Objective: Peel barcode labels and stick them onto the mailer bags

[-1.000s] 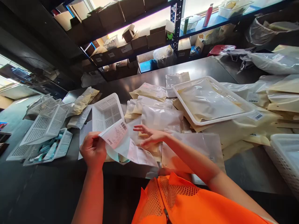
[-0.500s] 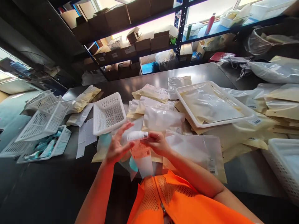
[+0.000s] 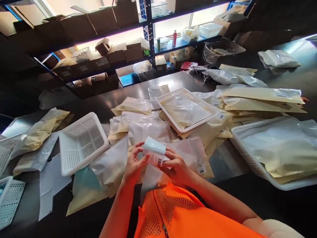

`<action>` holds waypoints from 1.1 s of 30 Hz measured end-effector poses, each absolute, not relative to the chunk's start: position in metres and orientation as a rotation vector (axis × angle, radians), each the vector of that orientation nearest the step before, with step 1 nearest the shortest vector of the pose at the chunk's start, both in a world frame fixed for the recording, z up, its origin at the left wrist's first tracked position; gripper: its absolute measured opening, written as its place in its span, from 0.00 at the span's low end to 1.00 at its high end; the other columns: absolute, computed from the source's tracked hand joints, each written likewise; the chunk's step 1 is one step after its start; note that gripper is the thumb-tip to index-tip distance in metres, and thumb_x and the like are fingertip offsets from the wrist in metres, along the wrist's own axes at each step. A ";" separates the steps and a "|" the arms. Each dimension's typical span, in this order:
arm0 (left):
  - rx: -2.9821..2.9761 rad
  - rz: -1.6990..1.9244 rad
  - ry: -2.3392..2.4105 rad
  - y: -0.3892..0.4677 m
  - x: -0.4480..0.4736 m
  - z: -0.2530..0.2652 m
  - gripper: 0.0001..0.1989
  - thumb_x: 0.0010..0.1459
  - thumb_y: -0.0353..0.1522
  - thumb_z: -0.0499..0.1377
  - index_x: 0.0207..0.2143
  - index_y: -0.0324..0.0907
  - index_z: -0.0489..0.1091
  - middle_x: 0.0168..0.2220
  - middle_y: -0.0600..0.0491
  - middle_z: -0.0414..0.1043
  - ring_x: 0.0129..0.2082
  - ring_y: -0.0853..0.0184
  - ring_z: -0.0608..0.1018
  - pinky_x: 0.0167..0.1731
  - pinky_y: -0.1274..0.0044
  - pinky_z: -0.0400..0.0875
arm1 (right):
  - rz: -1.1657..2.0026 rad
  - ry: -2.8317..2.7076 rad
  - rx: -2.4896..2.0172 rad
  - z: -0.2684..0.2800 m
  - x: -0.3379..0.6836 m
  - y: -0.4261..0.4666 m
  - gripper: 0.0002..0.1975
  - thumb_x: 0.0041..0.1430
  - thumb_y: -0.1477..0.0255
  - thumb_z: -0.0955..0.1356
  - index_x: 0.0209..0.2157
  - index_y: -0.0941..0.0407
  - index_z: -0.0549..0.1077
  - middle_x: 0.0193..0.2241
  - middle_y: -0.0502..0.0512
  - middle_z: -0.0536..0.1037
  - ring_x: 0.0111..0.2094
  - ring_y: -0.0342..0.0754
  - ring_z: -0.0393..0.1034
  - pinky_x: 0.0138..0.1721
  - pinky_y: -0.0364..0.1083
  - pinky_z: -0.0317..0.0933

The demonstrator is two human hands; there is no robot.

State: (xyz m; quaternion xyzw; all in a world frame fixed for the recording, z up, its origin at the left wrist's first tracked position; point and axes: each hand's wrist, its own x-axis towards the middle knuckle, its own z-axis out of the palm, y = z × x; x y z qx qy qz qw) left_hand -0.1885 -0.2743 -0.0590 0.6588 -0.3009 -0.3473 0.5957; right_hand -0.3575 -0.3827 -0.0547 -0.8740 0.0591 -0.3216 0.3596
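A strip of barcode labels (image 3: 154,152) is held up before my orange vest. Its pale bluish-white top bends over, and a printed part with a barcode faces me. My left hand (image 3: 135,162) grips its left edge, thumb in front. My right hand (image 3: 175,164) is closed on the right edge near the barcode. A paler tail of the strip (image 3: 150,178) hangs below the hands. Just behind lie frosted plastic bags (image 3: 148,129) with cream-coloured lower parts, and another labelled bag (image 3: 189,153) is by my right wrist.
An empty-looking white perforated basket (image 3: 83,142) stands left, beside white papers (image 3: 53,180). A shallow white tray (image 3: 187,109) with a bag rests on the pile. A bigger basket (image 3: 267,180) of bags is at right. Shelves with boxes (image 3: 104,62) line the back.
My left hand, spread open before, has closed on the label strip's left side. The strip has turned, its pale upper part now folded over. The view has swung right.
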 end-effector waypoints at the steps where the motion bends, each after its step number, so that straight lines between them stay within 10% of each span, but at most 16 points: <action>1: 1.526 -0.776 -0.739 -0.278 -0.188 -0.058 0.13 0.51 0.41 0.64 0.28 0.41 0.69 0.53 0.49 0.67 0.50 0.60 0.72 0.44 0.74 0.70 | -0.842 0.194 -2.275 -0.053 -0.361 -0.384 0.07 0.59 0.70 0.67 0.30 0.52 0.77 0.41 0.58 0.78 0.44 0.51 0.70 0.45 0.50 0.65; 4: 1.610 -0.713 -0.894 -0.286 -0.188 -0.051 0.10 0.54 0.39 0.61 0.27 0.42 0.70 0.35 0.54 0.71 0.36 0.66 0.74 0.37 0.77 0.69 | -1.042 0.456 -2.273 -0.045 -0.371 -0.392 0.09 0.54 0.65 0.71 0.25 0.54 0.74 0.27 0.54 0.77 0.28 0.45 0.70 0.34 0.45 0.64; 7: 1.735 -0.642 -1.152 -0.293 -0.198 -0.042 0.10 0.57 0.39 0.60 0.26 0.44 0.71 0.24 0.56 0.67 0.26 0.68 0.70 0.30 0.77 0.66 | -1.021 0.539 -2.253 -0.033 -0.373 -0.404 0.12 0.52 0.61 0.72 0.35 0.54 0.75 0.33 0.57 0.78 0.35 0.49 0.71 0.38 0.47 0.64; 12: 1.649 -0.507 -1.068 -0.306 -0.215 -0.046 0.09 0.52 0.39 0.64 0.33 0.46 0.70 0.46 0.48 0.72 0.49 0.58 0.72 0.44 0.71 0.69 | -0.633 0.364 -2.023 -0.026 -0.369 -0.419 0.09 0.61 0.65 0.67 0.38 0.55 0.75 0.30 0.50 0.79 0.30 0.41 0.72 0.32 0.40 0.61; 16: 1.558 -1.070 -0.859 -0.314 -0.218 -0.061 0.23 0.53 0.43 0.62 0.49 0.45 0.65 0.37 0.49 0.77 0.40 0.60 0.78 0.38 0.72 0.72 | -0.484 0.537 -2.048 -0.028 -0.375 -0.425 0.08 0.61 0.68 0.67 0.40 0.55 0.75 0.30 0.51 0.79 0.30 0.42 0.72 0.30 0.39 0.59; 25: 1.958 -0.894 -1.208 -0.324 -0.225 -0.076 0.23 0.55 0.50 0.55 0.18 0.44 0.60 0.16 0.58 0.56 0.19 0.70 0.59 0.20 0.78 0.53 | -0.150 0.448 -2.180 -0.031 -0.382 -0.464 0.07 0.55 0.68 0.71 0.35 0.54 0.78 0.23 0.46 0.76 0.25 0.40 0.67 0.26 0.39 0.51; 33: 2.087 -0.899 -1.190 -0.317 -0.188 -0.097 0.30 0.47 0.59 0.54 0.15 0.45 0.49 0.16 0.59 0.45 0.19 0.69 0.53 0.20 0.76 0.51 | -0.304 0.656 -2.139 -0.035 -0.390 -0.525 0.03 0.50 0.71 0.72 0.27 0.56 0.77 0.31 0.51 0.73 0.32 0.42 0.67 0.32 0.41 0.56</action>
